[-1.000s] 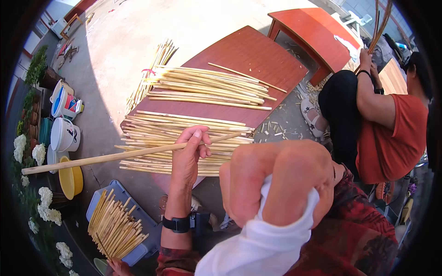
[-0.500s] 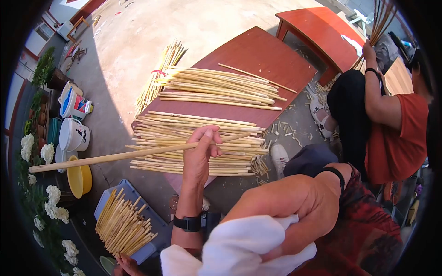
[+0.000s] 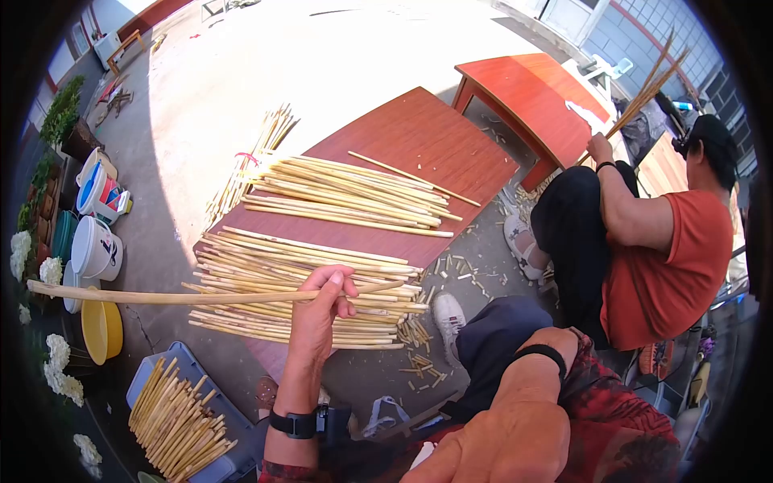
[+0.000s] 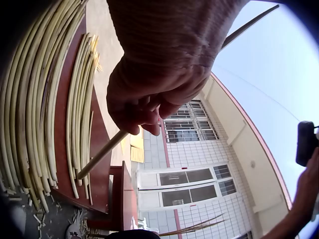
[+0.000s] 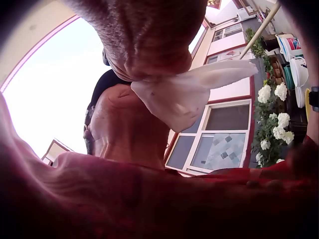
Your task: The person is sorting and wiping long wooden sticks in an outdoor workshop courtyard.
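My left hand (image 3: 316, 310) pinches a long pale wooden stick (image 3: 161, 298) between thumb and fingers. The stick lies nearly level, its long end reaching left and its short end over a layer of similar sticks (image 3: 266, 249) on the reddish-brown table. In the left wrist view the same stick (image 4: 102, 154) slants down from under the fingers. Low in the head view, close to my body, is my right hand (image 3: 515, 435), its back toward the camera. From its grip hangs a white cloth (image 5: 174, 102), clear in the right wrist view; the fingertips are hidden.
A second group of sticks (image 3: 346, 193) lies farther up the table (image 3: 419, 129). Short sticks fill a blue-grey crate (image 3: 161, 362) at lower left. Buckets (image 3: 97, 249) and a yellow basin (image 3: 101, 330) line the left. A seated person (image 3: 668, 249) holds thin stalks at right.
My right hand with the white cloth has dropped from in front of the camera toward my body. My left hand still holds the stick. The view has tilted up, and a hand beside the crate has left view.
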The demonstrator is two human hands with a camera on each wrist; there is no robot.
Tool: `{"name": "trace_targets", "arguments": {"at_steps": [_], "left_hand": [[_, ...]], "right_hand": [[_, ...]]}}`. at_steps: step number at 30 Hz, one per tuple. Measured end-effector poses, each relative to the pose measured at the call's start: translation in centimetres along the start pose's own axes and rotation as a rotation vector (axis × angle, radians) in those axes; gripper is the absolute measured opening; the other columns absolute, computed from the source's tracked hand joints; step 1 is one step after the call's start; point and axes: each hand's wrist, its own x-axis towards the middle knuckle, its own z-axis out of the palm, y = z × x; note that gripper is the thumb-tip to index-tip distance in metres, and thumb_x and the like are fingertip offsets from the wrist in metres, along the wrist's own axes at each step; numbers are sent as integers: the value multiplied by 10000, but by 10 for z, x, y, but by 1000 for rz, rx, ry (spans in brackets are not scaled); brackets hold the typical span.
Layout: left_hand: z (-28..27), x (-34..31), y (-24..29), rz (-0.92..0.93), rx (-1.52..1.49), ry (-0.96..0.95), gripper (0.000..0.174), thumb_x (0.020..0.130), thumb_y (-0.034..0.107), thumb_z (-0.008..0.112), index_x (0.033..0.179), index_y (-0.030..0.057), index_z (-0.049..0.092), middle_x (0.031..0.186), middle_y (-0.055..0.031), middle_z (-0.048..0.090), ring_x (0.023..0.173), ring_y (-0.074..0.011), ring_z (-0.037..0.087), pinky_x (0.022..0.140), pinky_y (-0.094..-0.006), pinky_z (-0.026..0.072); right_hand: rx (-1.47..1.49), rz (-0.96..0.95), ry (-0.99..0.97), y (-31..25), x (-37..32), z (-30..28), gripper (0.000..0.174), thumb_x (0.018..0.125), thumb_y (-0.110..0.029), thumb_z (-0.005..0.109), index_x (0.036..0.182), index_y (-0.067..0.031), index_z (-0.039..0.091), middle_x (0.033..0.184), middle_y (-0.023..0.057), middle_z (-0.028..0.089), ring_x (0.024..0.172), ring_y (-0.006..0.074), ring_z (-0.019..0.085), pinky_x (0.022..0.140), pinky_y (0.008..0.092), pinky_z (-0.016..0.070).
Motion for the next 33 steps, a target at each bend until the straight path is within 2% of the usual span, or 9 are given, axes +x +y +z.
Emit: {"name": "trace_targets", "arguments": {"at_steps": [7, 15, 21, 24, 25, 26, 28, 29, 33], "left_hand": [[-7, -7, 3, 39, 25, 45, 177, 866, 144, 478, 933, 0, 556, 690, -39, 527, 513, -67, 427, 500, -187, 407], [-10, -9, 5, 27, -1, 37, 183, 870, 154, 475, 944, 3, 546, 700, -33, 522, 511, -64, 421, 498, -190, 405], [-9, -14, 9, 52, 69, 62, 208, 867, 193, 481, 947, 10, 541, 682, -18, 502, 490, -51, 396, 490, -198, 417], [-4, -18, 13, 90, 25, 72, 215, 877, 180, 468, 959, -6, 536, 705, -38, 523, 525, -62, 430, 506, -182, 401], [-3, -19, 17, 110, 8, 79, 217, 878, 181, 464, 961, -8, 535, 710, -41, 527, 527, -63, 430, 510, -185, 404], [-2, -19, 26, 139, 119, 6, 236, 887, 191, 445, 974, -13, 525, 717, -44, 534, 525, -65, 430, 521, -194, 413], [13, -24, 30, 180, -112, 90, 326, 893, 265, 431, 1039, -18, 500, 755, -47, 546, 559, -69, 447, 539, -199, 419], [30, -30, 36, 203, -160, 275, 367, 896, 300, 421, 1062, -20, 491, 775, -49, 555, 581, -70, 465, 545, -199, 419], [-2, -28, 25, 249, -216, -33, 540, 880, 456, 380, 1124, -17, 472, 808, -37, 559, 623, -51, 476, 531, -174, 380]], "right_hand": [[498, -294, 787, 14, 19, 51, 409, 901, -267, 386, 560, -55, 467, 674, 137, 524, 558, 340, 436, 594, 384, 382], [565, -217, 460, 19, 11, 39, 388, 880, -201, 435, 506, -99, 420, 612, 41, 489, 458, 209, 380, 502, 373, 393], [75, 22, 1002, -6, 16, 48, 289, 765, -43, 497, 504, -160, 456, 588, -74, 506, 569, 104, 427, 879, 247, 237], [203, -116, 236, 18, -30, -26, 247, 925, -212, 326, 754, -84, 450, 766, 107, 461, 641, 223, 357, 592, 291, 336], [129, -164, 355, 22, -34, -38, 169, 793, -114, 526, 933, -31, 480, 979, 127, 515, 924, 205, 488, 883, 336, 350], [-54, 69, 701, 9, -29, -37, 117, 837, -156, 521, 765, -87, 459, 800, 91, 534, 679, 200, 465, 618, 268, 420], [-141, 474, 1142, 1, -31, -46, 210, 730, -53, 541, 929, -21, 478, 879, 77, 551, 856, 158, 546, 728, 265, 447], [-162, 507, 1126, 5, -40, -54, 299, 739, -47, 517, 1029, 9, 469, 943, 82, 550, 891, 118, 539, 775, 258, 438], [-109, 600, 1081, 14, -55, -66, 314, 785, -34, 450, 1093, 21, 472, 960, 62, 556, 871, 101, 544, 773, 236, 438]]}}
